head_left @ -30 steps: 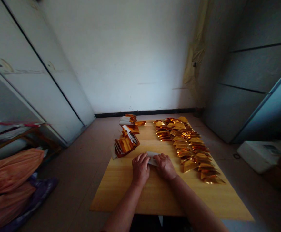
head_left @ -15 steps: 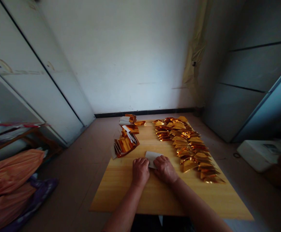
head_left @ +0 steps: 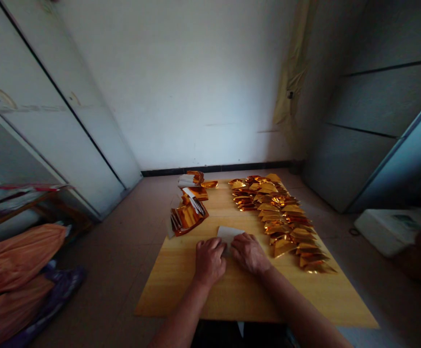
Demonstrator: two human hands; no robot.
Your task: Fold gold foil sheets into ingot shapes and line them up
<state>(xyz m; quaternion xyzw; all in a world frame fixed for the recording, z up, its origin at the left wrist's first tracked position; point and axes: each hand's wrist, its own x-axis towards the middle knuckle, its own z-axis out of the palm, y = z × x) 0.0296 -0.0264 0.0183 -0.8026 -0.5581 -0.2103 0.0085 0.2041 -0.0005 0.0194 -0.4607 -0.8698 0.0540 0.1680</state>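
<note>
A white-backed sheet of paper (head_left: 228, 233) lies on the yellow wooden board (head_left: 239, 295) in front of me. My left hand (head_left: 209, 260) and my right hand (head_left: 248, 252) sit side by side on its near edge, fingers curled and pressed down on it. Only the far corner of the sheet shows beyond my knuckles. To the right runs a long row of folded gold foil pieces (head_left: 283, 224). At the left lies a stack of gold foil sheets (head_left: 187, 216), with smaller bundles (head_left: 193, 180) behind it.
The board rests low on a tiled floor (head_left: 123, 251). Orange and purple bags (head_left: 18, 270) lie at the left beside a wooden rack (head_left: 32, 203). A white box (head_left: 395, 229) sits at the right. White cabinet doors (head_left: 50, 121) and a wall stand behind.
The paper's far part has come into view beyond my fingers, and both hands have slid slightly nearer to me along it.
</note>
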